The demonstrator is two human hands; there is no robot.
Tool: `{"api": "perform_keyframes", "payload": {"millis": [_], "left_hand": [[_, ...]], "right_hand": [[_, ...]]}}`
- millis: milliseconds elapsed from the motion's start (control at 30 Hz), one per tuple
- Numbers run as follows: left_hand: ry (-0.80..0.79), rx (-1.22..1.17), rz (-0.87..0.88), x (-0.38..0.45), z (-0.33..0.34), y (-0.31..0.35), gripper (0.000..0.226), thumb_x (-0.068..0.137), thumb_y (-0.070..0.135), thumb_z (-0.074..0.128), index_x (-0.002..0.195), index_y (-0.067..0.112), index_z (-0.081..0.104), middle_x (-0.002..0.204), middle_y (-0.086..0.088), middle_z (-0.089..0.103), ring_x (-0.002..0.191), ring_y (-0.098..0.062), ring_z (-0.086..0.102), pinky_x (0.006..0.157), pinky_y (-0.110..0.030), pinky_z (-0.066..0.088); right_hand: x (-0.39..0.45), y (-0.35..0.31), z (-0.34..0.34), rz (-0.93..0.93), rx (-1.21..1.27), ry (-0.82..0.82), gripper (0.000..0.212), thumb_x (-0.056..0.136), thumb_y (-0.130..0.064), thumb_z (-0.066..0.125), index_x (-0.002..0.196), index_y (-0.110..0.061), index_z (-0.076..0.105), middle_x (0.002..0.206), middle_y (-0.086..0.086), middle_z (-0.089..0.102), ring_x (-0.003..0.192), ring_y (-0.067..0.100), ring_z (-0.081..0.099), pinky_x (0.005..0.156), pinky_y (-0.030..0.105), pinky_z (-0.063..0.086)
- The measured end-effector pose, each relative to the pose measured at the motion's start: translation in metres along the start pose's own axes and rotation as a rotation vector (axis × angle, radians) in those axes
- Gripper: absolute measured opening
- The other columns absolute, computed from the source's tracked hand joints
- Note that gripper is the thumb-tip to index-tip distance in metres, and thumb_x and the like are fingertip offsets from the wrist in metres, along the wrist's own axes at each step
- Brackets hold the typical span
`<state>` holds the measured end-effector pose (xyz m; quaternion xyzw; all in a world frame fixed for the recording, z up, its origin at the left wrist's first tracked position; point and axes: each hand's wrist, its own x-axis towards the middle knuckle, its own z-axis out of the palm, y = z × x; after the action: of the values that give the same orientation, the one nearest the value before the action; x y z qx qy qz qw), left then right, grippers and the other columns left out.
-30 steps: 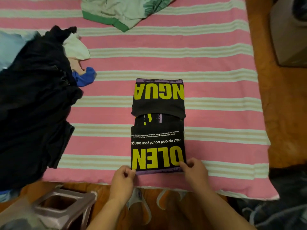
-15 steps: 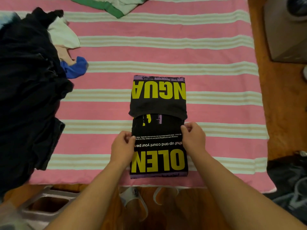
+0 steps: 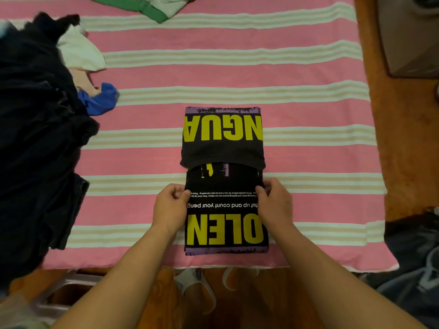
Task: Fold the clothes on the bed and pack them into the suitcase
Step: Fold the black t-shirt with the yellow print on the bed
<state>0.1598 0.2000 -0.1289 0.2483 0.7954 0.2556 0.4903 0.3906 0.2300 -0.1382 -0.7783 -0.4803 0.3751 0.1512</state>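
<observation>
Black printed tee (image 3: 224, 181), folded narrow, lies center frame on pink striped bed (image 3: 308, 110). L hand (image 3: 169, 207) pinches its left edge, R hand (image 3: 275, 203) pinches right edge, both at mid-length. Dark clothes pile (image 3: 35, 138) at left; green-trimmed garment (image 3: 152, 8) top center; wood floor below.

Setting: a home bedroom. Evidence — a bed (image 3: 308, 74) covered in a pink sheet with pale stripes, loose clothes heaped along its left side (image 3: 35, 138), a wooden floor (image 3: 403, 138) beyond the right edge, and what look like slippers (image 3: 197, 288) at the bed's foot — partly hidden.
</observation>
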Motion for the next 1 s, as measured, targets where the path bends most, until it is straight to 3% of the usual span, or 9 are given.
{"api": "perform_keyframes", "payload": {"millis": [100, 200, 333, 400, 467, 567, 733, 867, 1000], "left_hand": [[0.037, 0.047, 0.028, 0.002, 0.002, 0.000, 0.006, 0.099, 0.012, 0.058, 0.103, 0.012, 0.064, 0.098, -0.009, 0.064, 0.085, -0.023, 0.062, 0.087, -0.049, 0.056], [0.165, 0.589, 0.365, -0.006, 0.002, -0.004, 0.032, 0.098, 0.019, 0.059, 0.130, 0.013, 0.057, 0.128, -0.010, 0.055, 0.114, -0.025, 0.055, 0.098, -0.040, 0.049], [-0.109, 1.150, 1.092, -0.023, 0.002, -0.020, 0.059, 0.103, 0.038, 0.049, 0.156, 0.014, 0.036, 0.163, -0.014, 0.030, 0.153, -0.034, 0.021, 0.123, -0.051, 0.025], [-0.237, 1.275, 1.073, -0.013, 0.002, -0.024, 0.063, 0.106, 0.050, 0.033, 0.161, 0.023, 0.017, 0.169, -0.011, 0.010, 0.157, -0.032, 0.000, 0.127, -0.051, 0.011], [-0.342, 1.362, 0.954, 0.010, 0.000, -0.026, 0.063, 0.106, 0.060, 0.015, 0.160, 0.035, -0.003, 0.170, -0.006, -0.009, 0.154, -0.028, -0.020, 0.127, -0.048, -0.001], [-0.470, 1.541, 0.892, 0.041, -0.005, -0.026, 0.065, 0.100, 0.068, 0.001, 0.155, 0.041, -0.022, 0.166, -0.002, -0.026, 0.149, -0.025, -0.033, 0.126, -0.046, -0.009], [-0.419, 1.509, 1.061, 0.012, -0.020, -0.024, 0.078, 0.099, 0.074, 0.009, 0.161, 0.028, 0.002, 0.168, -0.015, -0.010, 0.154, -0.032, -0.018, 0.125, -0.054, -0.004], [-0.473, 1.385, 1.313, -0.033, -0.021, -0.052, 0.077, 0.098, 0.065, 0.039, 0.155, 0.013, 0.039, 0.156, -0.017, 0.042, 0.147, -0.040, 0.035, 0.119, -0.055, 0.031], [-0.417, 1.538, 1.120, -0.034, 0.000, -0.077, 0.078, 0.094, 0.045, 0.058, 0.156, 0.007, 0.032, 0.155, -0.025, 0.040, 0.143, -0.046, 0.038, 0.115, -0.058, 0.036]], "right_hand": [[0.000, 0.001, 0.002, 0.077, 0.055, -0.005, 0.004, 0.101, -0.022, 0.057, 0.101, -0.026, 0.056, 0.092, -0.006, 0.061, 0.090, 0.018, 0.061, 0.060, 0.021, 0.038], [0.003, -0.005, -0.001, 0.055, -0.002, 0.029, 0.023, 0.098, -0.024, 0.061, 0.119, -0.019, 0.054, 0.112, -0.001, 0.056, 0.099, 0.018, 0.055, 0.073, 0.025, 0.041], [-0.023, -0.002, -0.003, -0.643, -0.425, 0.109, 0.040, 0.097, -0.021, 0.059, 0.135, -0.010, 0.055, 0.137, 0.011, 0.049, 0.127, 0.026, 0.045, 0.106, 0.041, 0.041], [-0.024, 0.019, -0.002, -0.919, -0.668, -0.057, 0.049, 0.102, -0.030, 0.051, 0.148, -0.013, 0.046, 0.156, 0.013, 0.038, 0.148, 0.032, 0.029, 0.120, 0.050, 0.027], [0.000, 0.043, -0.006, -0.935, -0.844, -0.204, 0.058, 0.105, -0.044, 0.036, 0.156, -0.018, 0.029, 0.165, 0.009, 0.025, 0.155, 0.031, 0.012, 0.123, 0.051, 0.016], [0.034, 0.065, -0.015, -0.888, -0.983, -0.353, 0.066, 0.102, -0.058, 0.023, 0.159, -0.024, 0.017, 0.168, 0.004, 0.015, 0.156, 0.028, 0.009, 0.121, 0.050, 0.018], [0.014, 0.048, -0.033, -1.038, -1.011, -0.314, 0.074, 0.101, -0.063, 0.030, 0.159, -0.017, 0.026, 0.168, 0.014, 0.010, 0.155, 0.034, 0.002, 0.123, 0.055, 0.018], [-0.033, 0.053, -0.039, -1.215, -0.985, -0.476, 0.088, 0.097, -0.075, 0.026, 0.161, -0.015, 0.013, 0.167, 0.018, 0.002, 0.155, 0.036, -0.002, 0.125, 0.052, 0.007], [-0.027, 0.071, -0.026, -1.130, -1.106, -0.487, 0.092, 0.093, -0.061, 0.055, 0.161, -0.016, 0.014, 0.165, 0.024, 0.009, 0.153, 0.042, 0.007, 0.125, 0.054, 0.008]]}}
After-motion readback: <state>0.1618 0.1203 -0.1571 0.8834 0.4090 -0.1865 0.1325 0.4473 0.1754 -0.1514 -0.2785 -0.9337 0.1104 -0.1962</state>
